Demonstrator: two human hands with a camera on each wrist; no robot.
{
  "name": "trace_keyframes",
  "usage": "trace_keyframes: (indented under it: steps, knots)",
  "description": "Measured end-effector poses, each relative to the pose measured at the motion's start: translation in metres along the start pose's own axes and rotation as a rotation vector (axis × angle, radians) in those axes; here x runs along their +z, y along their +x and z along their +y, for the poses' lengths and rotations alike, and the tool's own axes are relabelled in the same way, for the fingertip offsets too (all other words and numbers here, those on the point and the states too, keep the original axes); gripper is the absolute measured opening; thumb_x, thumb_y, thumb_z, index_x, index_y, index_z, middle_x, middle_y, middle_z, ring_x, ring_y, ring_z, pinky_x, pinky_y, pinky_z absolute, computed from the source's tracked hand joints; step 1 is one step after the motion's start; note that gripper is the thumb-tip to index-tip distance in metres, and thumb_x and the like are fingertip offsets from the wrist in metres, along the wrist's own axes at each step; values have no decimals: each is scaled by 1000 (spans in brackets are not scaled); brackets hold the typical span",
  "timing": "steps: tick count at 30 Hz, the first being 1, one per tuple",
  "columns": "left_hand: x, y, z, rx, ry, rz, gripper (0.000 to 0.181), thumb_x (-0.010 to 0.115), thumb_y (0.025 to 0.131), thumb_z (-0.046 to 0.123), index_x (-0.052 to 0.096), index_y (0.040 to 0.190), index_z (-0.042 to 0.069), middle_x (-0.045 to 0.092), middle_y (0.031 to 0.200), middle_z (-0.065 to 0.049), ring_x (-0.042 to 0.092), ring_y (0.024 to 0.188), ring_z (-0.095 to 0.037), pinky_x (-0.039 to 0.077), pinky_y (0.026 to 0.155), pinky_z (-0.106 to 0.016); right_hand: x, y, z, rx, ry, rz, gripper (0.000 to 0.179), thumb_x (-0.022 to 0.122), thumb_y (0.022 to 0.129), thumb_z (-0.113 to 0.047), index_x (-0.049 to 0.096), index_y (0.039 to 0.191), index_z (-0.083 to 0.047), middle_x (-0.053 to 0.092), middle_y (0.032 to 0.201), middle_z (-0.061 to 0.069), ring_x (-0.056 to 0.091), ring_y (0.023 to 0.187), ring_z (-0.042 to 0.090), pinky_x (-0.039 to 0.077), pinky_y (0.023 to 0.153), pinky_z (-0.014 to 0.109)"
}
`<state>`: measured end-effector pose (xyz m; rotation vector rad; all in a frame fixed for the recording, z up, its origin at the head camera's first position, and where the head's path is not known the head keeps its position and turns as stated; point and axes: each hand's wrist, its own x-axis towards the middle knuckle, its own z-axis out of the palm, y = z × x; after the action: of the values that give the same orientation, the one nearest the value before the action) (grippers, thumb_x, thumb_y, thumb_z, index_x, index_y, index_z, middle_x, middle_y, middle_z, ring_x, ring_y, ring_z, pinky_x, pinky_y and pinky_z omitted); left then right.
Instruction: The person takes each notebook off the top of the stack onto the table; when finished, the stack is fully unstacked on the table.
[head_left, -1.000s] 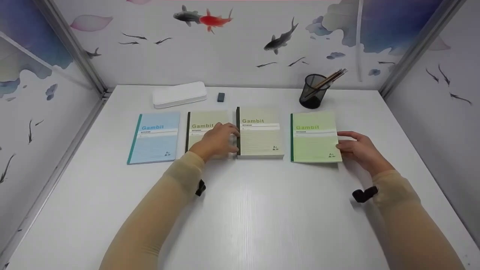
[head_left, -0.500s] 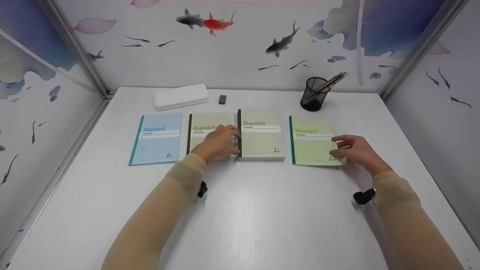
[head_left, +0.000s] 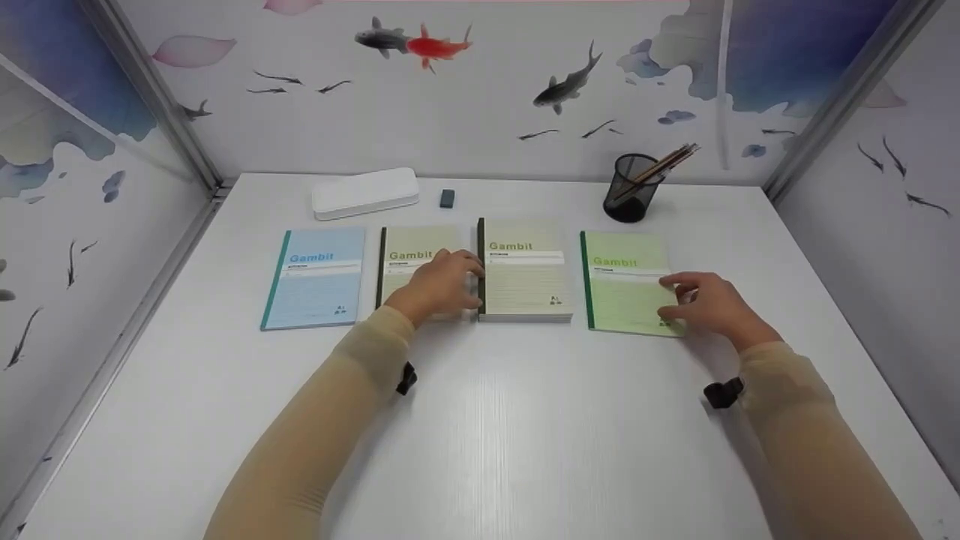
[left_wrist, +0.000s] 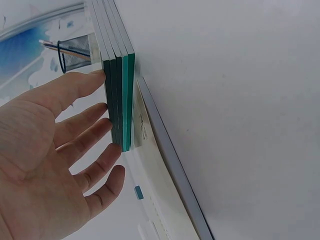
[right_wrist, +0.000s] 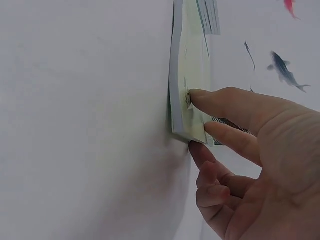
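In the head view, my left hand (head_left: 441, 281) reaches over a beige notebook (head_left: 420, 240) and covers part of it. Its fingertips rest against the spines of a stack of notebooks (head_left: 525, 281) topped by a beige cover; the left wrist view shows black and green spines (left_wrist: 120, 100) there. At the right, a green notebook (head_left: 626, 292) lies by itself. My right hand (head_left: 709, 304) pinches its right edge near the lower corner. In the right wrist view the thumb (right_wrist: 220, 102) presses on the cover and another finger meets the edge from below.
A blue notebook (head_left: 315, 281) lies at the left of the row. Behind stand a white case (head_left: 366, 195), a small dark eraser (head_left: 448, 199) and a black mesh cup (head_left: 630, 187) holding several pencils. Printed panels wall the white table (head_left: 517, 435) at the back and sides.
My right hand has shifted slightly left, its thumb and index finger moving further onto the green notebook's cover. The notebook's lower edge has shifted slightly. The left hand stays at the stack.
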<state>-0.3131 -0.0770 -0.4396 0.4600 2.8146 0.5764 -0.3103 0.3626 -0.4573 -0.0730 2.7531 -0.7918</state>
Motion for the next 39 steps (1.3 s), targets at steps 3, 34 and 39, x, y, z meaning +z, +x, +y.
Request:
trace_keyframes:
  steps: [3,34,39]
  knots:
    - [-1,-2,0,5,3,7,50,77,92,30,65,138,15,49,155,2,44,138,-25,44,113,-46,-2,1,0,-17,-46,-14,65,79,89,-35,58,145,-9,58,133,25,53,117,38,45,97,50]
    - [3,2,-5,16,-23,4,50,79,90,28,66,136,13,50,154,1,43,140,-25,45,113,-45,63,31,-87,-118,242,2,42,67,100,-20,59,141,-12,64,127,13,66,101,25,58,75,29]
    - [1,2,-3,14,-36,10,51,80,89,28,66,137,14,50,155,3,42,140,-24,44,114,-44,65,41,-103,-100,282,-18,44,67,101,-20,56,144,-12,63,129,13,66,105,26,60,78,31]
